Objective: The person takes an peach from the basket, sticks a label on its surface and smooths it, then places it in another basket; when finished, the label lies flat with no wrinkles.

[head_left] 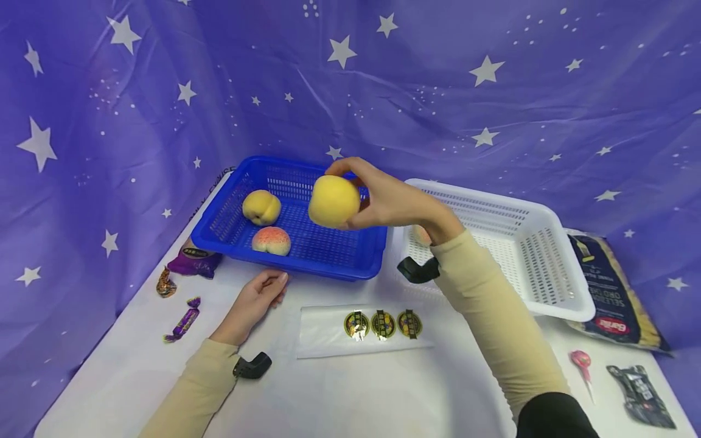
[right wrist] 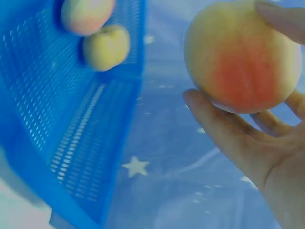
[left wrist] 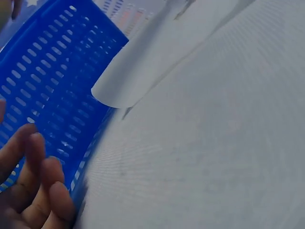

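Observation:
My right hand (head_left: 391,198) grips a yellow peach (head_left: 334,202) above the right part of the blue basket (head_left: 312,267). A red blush shows on this peach (right wrist: 245,57) in the right wrist view, with fingers and thumb spread round it. Inside the basket, at its left, lie another yellow peach (head_left: 261,207) and a red-and-white peach (head_left: 271,241). On the table just in front of the basket rests my left hand (head_left: 256,304), fingers loosely bent and holding nothing. The left wrist view has these fingers (left wrist: 57,198) beside the basket's slotted wall.
A white basket (head_left: 564,261) stands at the right, a peach (head_left: 421,235) partly hidden behind my right wrist. Farther right are a dark pasta bag (head_left: 613,286), a lollipop (head_left: 582,360) and a black packet (head_left: 641,395). Wrapped candy (head_left: 183,319) lies left; a clear stickered bag (head_left: 328,331) lies in front.

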Demonstrator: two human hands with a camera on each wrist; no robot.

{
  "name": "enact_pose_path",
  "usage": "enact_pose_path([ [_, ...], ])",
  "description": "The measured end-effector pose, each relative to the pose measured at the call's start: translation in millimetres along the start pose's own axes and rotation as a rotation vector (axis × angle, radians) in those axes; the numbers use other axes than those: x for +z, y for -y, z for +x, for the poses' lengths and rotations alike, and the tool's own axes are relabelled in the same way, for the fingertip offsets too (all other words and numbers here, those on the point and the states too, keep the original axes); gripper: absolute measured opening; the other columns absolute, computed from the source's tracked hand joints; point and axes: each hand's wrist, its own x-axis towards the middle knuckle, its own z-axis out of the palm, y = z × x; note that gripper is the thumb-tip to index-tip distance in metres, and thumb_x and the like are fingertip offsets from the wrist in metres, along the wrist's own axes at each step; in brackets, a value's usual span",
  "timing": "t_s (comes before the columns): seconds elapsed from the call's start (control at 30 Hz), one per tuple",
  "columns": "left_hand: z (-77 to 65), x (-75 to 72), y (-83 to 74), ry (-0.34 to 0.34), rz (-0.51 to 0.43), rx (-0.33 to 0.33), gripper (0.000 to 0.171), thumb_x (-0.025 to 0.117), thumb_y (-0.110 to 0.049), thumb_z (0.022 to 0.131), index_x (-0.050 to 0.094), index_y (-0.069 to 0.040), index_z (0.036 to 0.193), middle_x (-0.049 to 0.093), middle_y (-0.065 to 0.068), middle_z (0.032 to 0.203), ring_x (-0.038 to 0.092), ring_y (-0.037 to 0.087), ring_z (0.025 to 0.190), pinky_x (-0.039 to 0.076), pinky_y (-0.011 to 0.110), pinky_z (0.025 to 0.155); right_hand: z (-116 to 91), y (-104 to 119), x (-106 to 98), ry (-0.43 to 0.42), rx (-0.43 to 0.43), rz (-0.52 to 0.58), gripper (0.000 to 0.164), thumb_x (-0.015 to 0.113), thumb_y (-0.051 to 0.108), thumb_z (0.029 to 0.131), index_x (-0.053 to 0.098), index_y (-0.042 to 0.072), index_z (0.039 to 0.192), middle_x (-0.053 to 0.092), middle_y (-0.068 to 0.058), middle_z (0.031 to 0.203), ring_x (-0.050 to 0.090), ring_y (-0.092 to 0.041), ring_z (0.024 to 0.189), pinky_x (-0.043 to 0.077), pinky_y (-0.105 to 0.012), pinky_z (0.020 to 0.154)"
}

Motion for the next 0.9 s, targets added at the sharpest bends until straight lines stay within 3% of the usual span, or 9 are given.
enact_pose_path([
  [0.1, -2.1, 2.4, 1.4, 0.018, 0.131, 0.025, 0.048, 0.050, -0.052, 0.083, 0.053, -0.014, 0.113, 0.052, 0.004, 0.099, 0.048, 0.016, 0.086, 0.042, 0.024, 0.072, -35, 24, 1, -0.001, -0.003, 0.016, 0.068, 0.075, 0.008, 0.066, 0.038, 0.013, 0.123, 0.039, 0.002, 0.122, 0.048, -0.016, 0.100, 0.049, -0.029, 0.076],
  [0.3, -3.0, 6.1, 2.7, 0.069, 0.266, 0.155, 0.039, 0.054, -0.042, 0.085, 0.051, -0.015, 0.113, 0.049, 0.004, 0.101, 0.044, 0.017, 0.089, 0.037, 0.021, 0.071, -91, 45, 20, 0.019, -0.079, -0.133, 0.063, 0.073, 0.013, 0.064, 0.044, 0.015, 0.120, 0.043, 0.007, 0.116, 0.044, -0.006, 0.101, 0.047, -0.023, 0.077],
  [0.43, -2.1, 8.7, 2.6, 0.098, 0.376, 0.206, 0.045, 0.057, -0.044, 0.083, 0.049, -0.016, 0.118, 0.046, 0.004, 0.107, 0.041, 0.015, 0.092, 0.035, 0.021, 0.068, -122, 35, 43, 0.080, -0.066, -0.261, 0.066, 0.072, 0.023, 0.063, 0.042, 0.024, 0.123, 0.040, 0.012, 0.115, 0.044, -0.001, 0.096, 0.044, -0.022, 0.079],
  [0.53, -3.2, 9.5, 2.3, 0.113, 0.457, 0.238, 0.049, 0.057, -0.047, 0.082, 0.048, -0.019, 0.121, 0.045, 0.001, 0.113, 0.041, 0.015, 0.096, 0.037, 0.024, 0.070, -141, 22, 63, 0.111, -0.009, -0.349, 0.065, 0.072, 0.029, 0.062, 0.044, 0.029, 0.121, 0.042, 0.016, 0.110, 0.045, 0.002, 0.091, 0.043, -0.019, 0.078],
  [0.73, -7.0, 16.5, -3.7, 0.147, 0.574, 0.343, 0.044, 0.056, -0.042, 0.084, 0.050, -0.019, 0.120, 0.048, -0.002, 0.120, 0.037, 0.021, 0.115, 0.032, 0.041, 0.092, -170, 2, 101, 0.195, 0.131, -0.430, 0.063, 0.071, 0.033, 0.059, 0.050, 0.021, 0.117, 0.045, 0.016, 0.099, 0.045, 0.003, 0.079, 0.042, -0.015, 0.073],
  [0.9, -13.7, 28.2, -19.6, 0.176, 0.654, 0.428, 0.037, 0.057, -0.035, 0.085, 0.054, -0.016, 0.116, 0.052, -0.001, 0.115, 0.039, 0.024, 0.112, 0.029, 0.044, 0.093, -183, -9, 127, 0.231, 0.195, -0.421, 0.061, 0.069, 0.036, 0.060, 0.054, 0.015, 0.116, 0.046, 0.013, 0.092, 0.044, 0.002, 0.072, 0.041, -0.015, 0.067],
])
